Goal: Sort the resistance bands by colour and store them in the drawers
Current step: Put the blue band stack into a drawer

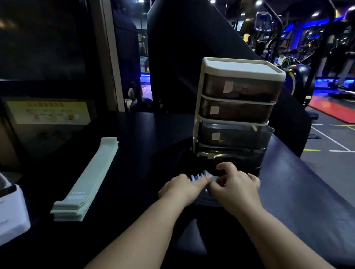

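Step in hand: stowing one colour. Both hands, left hand point(177, 190) and right hand point(236, 186), pinch a folded bundle of pale bands point(199, 175) just before the drawer unit point(238, 107). The bottom drawer point(230, 156) appears open. Green bands point(88, 179) lie apart on the counter point(146, 138). The next move calls for lowering the bundle in flat.

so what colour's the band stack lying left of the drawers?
Pale mint green. The band stack shows best in the head view.

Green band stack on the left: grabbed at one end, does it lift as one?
Probably not: the green band stack is thin, long strips with staggered ends, so likely droops and slides apart. Probably light. Lying flat on the table, it shouldn't roll.
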A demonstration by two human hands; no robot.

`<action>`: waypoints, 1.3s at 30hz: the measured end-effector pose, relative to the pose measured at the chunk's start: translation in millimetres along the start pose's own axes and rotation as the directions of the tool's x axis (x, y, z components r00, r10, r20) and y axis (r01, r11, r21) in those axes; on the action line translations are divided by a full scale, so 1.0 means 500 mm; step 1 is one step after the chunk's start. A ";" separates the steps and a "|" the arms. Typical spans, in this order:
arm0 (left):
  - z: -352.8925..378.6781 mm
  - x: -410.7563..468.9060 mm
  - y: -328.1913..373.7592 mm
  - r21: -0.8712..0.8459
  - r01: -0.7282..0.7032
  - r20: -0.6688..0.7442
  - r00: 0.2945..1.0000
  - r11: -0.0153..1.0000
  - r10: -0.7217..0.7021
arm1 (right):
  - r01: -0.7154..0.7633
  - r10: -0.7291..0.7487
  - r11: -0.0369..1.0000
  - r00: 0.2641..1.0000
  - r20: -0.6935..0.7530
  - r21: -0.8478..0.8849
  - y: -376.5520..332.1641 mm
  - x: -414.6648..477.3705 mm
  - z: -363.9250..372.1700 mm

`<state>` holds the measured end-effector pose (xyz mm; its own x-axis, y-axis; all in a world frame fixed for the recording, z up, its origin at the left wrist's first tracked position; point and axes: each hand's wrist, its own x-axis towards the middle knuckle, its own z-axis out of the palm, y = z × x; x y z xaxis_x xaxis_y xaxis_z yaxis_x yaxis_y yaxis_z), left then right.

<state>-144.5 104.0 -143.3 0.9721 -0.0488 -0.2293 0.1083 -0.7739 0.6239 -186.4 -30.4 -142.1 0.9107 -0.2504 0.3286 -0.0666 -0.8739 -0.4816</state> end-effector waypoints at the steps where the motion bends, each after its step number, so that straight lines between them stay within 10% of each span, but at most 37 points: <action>1: 0.000 0.002 0.002 0.025 0.013 -0.004 1.000 1.000 -0.013 | 0.009 -0.009 1.000 1.000 0.006 -0.002 0.000 -0.002 0.000; 12: 0.005 0.001 -0.013 0.053 -0.038 -0.056 0.998 0.998 0.041 | -0.079 0.087 0.988 0.995 -0.051 0.134 0.073 0.018 -0.010; 21: -0.020 0.000 -0.036 -0.191 -0.128 0.114 0.982 0.973 0.151 | -0.366 0.297 0.889 0.918 0.262 0.274 0.122 0.015 -0.034; 39: 0.013 -0.047 -0.059 -0.173 -0.395 -0.113 0.918 0.902 0.380 | 0.001 -0.068 0.912 0.986 0.151 0.410 0.148 -0.037 -0.047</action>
<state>-171.7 123.9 -161.2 0.9571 -0.2677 0.1110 -0.2501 -0.5698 0.7828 -217.7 -100.5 -164.6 0.9641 -0.1247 0.2346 0.1069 -0.6264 -0.7721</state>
